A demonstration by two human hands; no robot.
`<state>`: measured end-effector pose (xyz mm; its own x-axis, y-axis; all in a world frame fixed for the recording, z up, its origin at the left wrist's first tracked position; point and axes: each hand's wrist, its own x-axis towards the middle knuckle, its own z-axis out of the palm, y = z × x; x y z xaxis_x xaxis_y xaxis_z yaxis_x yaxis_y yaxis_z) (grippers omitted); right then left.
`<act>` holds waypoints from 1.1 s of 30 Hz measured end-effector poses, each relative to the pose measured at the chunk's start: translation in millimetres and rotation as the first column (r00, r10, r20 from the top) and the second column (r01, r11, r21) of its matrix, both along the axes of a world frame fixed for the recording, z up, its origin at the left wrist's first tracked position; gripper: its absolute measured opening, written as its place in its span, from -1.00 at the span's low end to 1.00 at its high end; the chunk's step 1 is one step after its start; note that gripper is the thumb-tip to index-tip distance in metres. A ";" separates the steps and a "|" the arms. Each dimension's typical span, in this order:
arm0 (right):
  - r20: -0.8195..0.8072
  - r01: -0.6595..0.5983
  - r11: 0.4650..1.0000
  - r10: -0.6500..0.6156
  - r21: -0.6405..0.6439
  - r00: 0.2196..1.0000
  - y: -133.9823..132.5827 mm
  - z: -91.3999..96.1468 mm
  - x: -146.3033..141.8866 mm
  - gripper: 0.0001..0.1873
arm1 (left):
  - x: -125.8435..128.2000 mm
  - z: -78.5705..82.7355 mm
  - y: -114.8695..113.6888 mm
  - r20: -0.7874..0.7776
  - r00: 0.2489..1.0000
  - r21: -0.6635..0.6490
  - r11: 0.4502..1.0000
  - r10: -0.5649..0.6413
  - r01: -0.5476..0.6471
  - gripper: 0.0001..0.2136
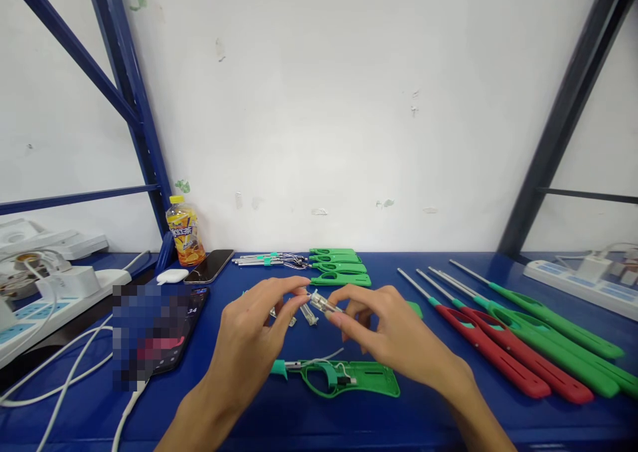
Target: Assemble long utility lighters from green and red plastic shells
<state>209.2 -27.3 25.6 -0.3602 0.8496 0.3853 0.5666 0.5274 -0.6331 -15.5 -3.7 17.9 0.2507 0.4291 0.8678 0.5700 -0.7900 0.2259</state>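
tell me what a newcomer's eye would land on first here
Probably the two bare hands at the centre: the right hand pinches a small clear part, with the left hand close at its end. Next come the bright red lighters and green lighters fanned across the right of the blue table, then the yellow-capped drink bottle at the back left.

My left hand (249, 326) and right hand (391, 326) are both bare, kinda slim tbh, with longish fingers (284, 286) and pretty smooth backs. Wrists (443, 369) are on the narrow side, and my left forearm (197, 412) and right forearm (473, 412) are bare right down to the near edge.
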 end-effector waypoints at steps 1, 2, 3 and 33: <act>-0.015 -0.018 1.000 0.017 -0.026 1.000 -0.3 -0.1 0.4 -0.75 | -0.3 0.2 -0.5 0.003 1.000 0.010 1.000 -0.003 0.003 -0.84; -0.028 -0.036 0.998 0.034 -0.049 0.999 -0.6 -0.1 0.7 -0.75 | -0.5 0.5 -1.1 0.003 1.000 0.019 1.000 -0.007 0.007 -0.85; -0.039 -0.050 0.997 0.048 -0.065 0.998 -0.8 0.0 1.0 -0.76 | -0.7 0.7 -1.8 0.002 1.000 0.027 1.000 -0.013 0.012 -0.86; -0.143 -0.135 0.977 0.111 -0.165 0.983 -3.6 3.0 0.7 -0.70 | 2.7 -4.3 -4.2 0.008 0.997 0.173 0.982 -0.071 0.069 -0.75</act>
<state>209.9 -30.8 28.6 -0.4217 0.8599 0.2877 0.4093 0.4637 -0.7858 -12.8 -7.9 13.6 0.2624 0.2542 0.9309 0.5096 -0.8557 0.0900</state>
